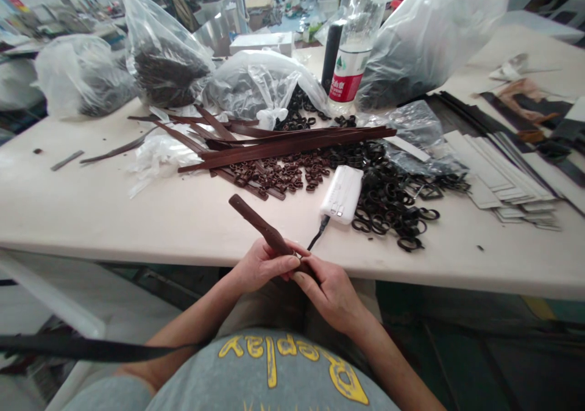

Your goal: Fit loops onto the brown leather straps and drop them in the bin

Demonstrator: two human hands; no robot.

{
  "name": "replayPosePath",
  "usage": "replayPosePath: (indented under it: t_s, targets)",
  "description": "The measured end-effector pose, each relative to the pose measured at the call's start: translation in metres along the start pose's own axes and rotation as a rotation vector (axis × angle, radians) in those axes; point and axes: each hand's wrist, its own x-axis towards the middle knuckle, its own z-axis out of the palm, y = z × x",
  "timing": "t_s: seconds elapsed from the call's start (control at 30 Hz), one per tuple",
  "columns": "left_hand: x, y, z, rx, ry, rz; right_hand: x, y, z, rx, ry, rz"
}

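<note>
A brown leather strap point(258, 223) is held between both hands at the table's front edge, its free end pointing up and to the left. My left hand point(266, 266) is closed around its middle, thumb on top. My right hand point(329, 288) pinches the lower end close beside the left thumb. Fingers cover that end, so its detail is hidden. Just beyond the hands lies a white power bank point(342, 194) with a black cable point(319, 233) running down toward me. Behind it are a heap of small brown strap loops point(286, 174) and a bundle of long brown straps point(292, 146).
Black loops point(388, 200) are piled right of the power bank. Pale and dark strips point(498, 170) lie farther right. Filled plastic bags point(167, 63) and a clear bottle point(351, 63) stand along the back of the white table point(114, 216). A dark band point(91, 348) crosses at lower left.
</note>
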Motion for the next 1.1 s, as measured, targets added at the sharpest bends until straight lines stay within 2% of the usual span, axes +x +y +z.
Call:
replayPosePath:
  t_s: [0.17,0.67,0.97,1.1]
  targets:
    - [-0.0014,-0.0002,0.0018,0.012,0.013,-0.002,-0.0002,-0.0004,0.0009,0.065,0.020,-0.020]
    - [-0.0036,-0.0017,0.0015,0.113,0.055,0.093,-0.0012,-0.0024,0.0004,-0.008,0.031,0.024]
    - [-0.0034,0.0010,0.0039,0.122,0.050,0.083,-0.0011,-0.0028,0.0002,0.019,0.043,0.010]
    - [-0.0024,0.0002,0.0013,0.103,0.087,0.057,0.0027,-0.0080,0.0005,-0.032,0.040,0.020]
